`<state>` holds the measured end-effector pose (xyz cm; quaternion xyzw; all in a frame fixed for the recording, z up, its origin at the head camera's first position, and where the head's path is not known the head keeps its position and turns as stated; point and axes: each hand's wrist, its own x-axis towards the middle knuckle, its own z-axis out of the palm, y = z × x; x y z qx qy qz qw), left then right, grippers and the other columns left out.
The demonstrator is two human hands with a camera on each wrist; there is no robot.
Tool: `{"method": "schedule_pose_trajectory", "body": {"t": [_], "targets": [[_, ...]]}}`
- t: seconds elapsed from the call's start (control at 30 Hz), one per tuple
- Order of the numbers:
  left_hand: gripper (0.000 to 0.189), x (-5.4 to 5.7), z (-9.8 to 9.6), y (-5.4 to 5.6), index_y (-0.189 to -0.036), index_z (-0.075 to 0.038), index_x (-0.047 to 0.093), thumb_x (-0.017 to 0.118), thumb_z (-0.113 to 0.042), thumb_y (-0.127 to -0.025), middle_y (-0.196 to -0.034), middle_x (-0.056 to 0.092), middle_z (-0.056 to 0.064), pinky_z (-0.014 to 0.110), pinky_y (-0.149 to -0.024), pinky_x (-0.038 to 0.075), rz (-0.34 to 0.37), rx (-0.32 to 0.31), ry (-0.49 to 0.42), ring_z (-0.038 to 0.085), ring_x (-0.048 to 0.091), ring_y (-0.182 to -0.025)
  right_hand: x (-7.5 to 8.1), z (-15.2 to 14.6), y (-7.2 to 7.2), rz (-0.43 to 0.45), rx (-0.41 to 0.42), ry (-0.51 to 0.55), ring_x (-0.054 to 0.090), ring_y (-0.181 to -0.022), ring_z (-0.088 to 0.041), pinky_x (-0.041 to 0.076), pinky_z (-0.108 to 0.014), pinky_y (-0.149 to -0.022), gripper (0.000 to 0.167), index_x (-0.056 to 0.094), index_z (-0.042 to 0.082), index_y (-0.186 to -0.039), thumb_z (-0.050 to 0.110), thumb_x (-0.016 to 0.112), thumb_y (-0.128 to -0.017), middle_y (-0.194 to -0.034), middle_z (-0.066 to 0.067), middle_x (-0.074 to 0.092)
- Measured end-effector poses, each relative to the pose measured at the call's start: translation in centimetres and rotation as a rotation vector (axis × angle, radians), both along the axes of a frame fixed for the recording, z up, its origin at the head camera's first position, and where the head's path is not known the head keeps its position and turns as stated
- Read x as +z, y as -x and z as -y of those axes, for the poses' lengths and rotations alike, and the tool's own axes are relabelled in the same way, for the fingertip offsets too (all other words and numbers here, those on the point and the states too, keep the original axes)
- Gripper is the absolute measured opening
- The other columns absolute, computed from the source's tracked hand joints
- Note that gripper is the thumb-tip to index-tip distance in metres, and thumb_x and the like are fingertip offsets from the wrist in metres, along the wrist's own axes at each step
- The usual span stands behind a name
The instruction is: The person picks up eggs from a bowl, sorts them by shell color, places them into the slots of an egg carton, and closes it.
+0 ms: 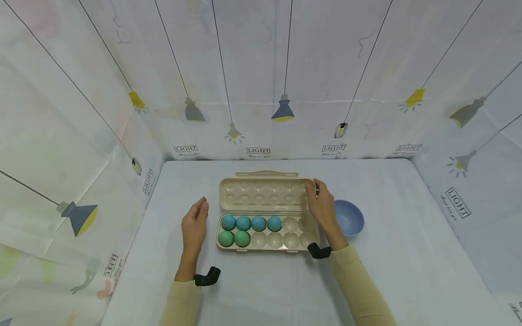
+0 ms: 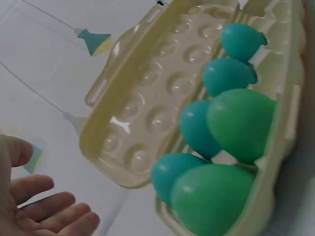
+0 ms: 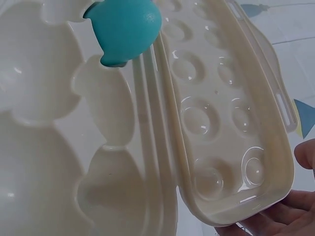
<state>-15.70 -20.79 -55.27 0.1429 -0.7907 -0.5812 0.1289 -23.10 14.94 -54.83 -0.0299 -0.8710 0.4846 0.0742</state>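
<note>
A cream plastic egg carton point(image 1: 234, 249) lies unfolded on the table, its dimpled lid point(image 1: 265, 181) laid back on the far side. Blue eggs point(image 1: 258, 223) fill part of the back row, and two green eggs point(image 1: 242, 238) sit at the left of the front row. My left hand point(image 1: 195, 226) hovers left of the carton, holding nothing; the left wrist view shows its fingers point(image 2: 54, 209) loosely spread. At the lid's right end is my right hand point(image 1: 323, 206). Its fingers point(image 3: 283, 216) reach under the lid's corner, while the thumb point(image 3: 307, 153) stands apart from the edge.
A blue bowl point(image 1: 350, 218) stands right of the carton, close by my right wrist. White sheeting printed with hanging lamps point(image 1: 283, 110) rises behind the table point(image 1: 261, 290) and at both sides. Black straps point(image 1: 207, 277) circle my wrists.
</note>
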Motion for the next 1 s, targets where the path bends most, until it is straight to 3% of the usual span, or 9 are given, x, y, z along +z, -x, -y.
{"method": "schedule_pose_trajectory", "body": {"t": [0.17,0.37,0.57,1.0], "targets": [[0.068,2.7,-0.1,3.4,-0.152,-0.016,0.043,0.046,-0.060,-0.101,-0.155,0.047,0.008,0.047,-0.114,0.048,0.143,-0.141,0.050,0.029,0.050,-0.139,0.1,0.0,0.0,0.007,0.004,-0.007,0.059,-0.123,-0.042,0.055,-0.056,-0.098,0.063,0.041,0.000,-0.149,0.046,0.045,-0.105,-0.143,-0.024,0.054],[0.076,3.9,-0.9,6.0,-0.157,-0.015,0.033,0.044,-0.064,-0.099,-0.158,0.041,0.015,0.058,-0.118,0.039,0.234,-0.233,0.091,0.037,0.039,-0.146,0.5,0.0,-0.1,0.027,0.017,-0.010,0.057,-0.125,-0.044,0.053,-0.058,-0.101,0.061,0.040,0.000,-0.149,0.044,0.046,-0.106,-0.145,-0.025,0.052],[0.075,4.3,-1.7,6.9,-0.158,-0.015,0.031,0.043,-0.062,-0.101,-0.157,0.042,0.018,0.060,-0.118,0.038,0.269,-0.294,0.123,0.039,0.037,-0.146,0.6,0.0,-0.2,0.051,0.018,-0.008,0.056,-0.127,-0.043,0.052,-0.057,-0.102,0.062,0.039,0.001,-0.150,0.044,0.046,-0.105,-0.147,-0.024,0.050],[0.080,4.5,-1.8,7.4,-0.154,-0.007,0.037,0.040,-0.065,-0.100,-0.153,0.046,0.021,0.057,-0.115,0.043,0.320,-0.299,0.187,0.040,0.044,-0.141,1.1,-0.2,-0.6,0.041,0.036,-0.002,0.055,-0.128,-0.045,0.052,-0.059,-0.103,0.062,0.038,0.001,-0.149,0.044,0.046,-0.105,-0.147,-0.025,0.049]]}}
